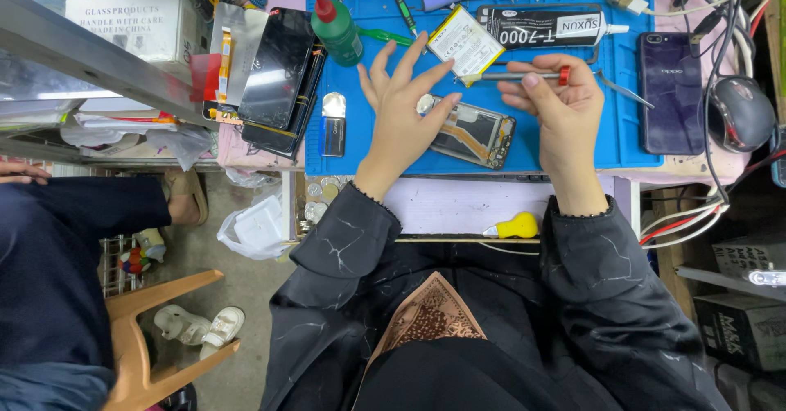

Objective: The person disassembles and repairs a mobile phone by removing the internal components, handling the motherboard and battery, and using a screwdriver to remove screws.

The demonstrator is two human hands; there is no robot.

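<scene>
An opened phone body [479,134] lies on the blue work mat [573,145]. My left hand [401,112] rests on its left end, fingers spread, thumb pressing the frame. My right hand [557,104] grips a thin metal tool with a red end [524,75], held level above the phone. The tool's tip touches the lower corner of a white and yellow phone battery [464,42], which lies just beyond the phone.
A black glue tube [548,28], green bottle with red cap [336,28], stacked phone screens [278,75], purple phone [671,92], computer mouse [739,112] and cables surround the mat. A yellow-handled tool [514,228] lies on the desk edge. Another person's sleeve [65,239] is at left.
</scene>
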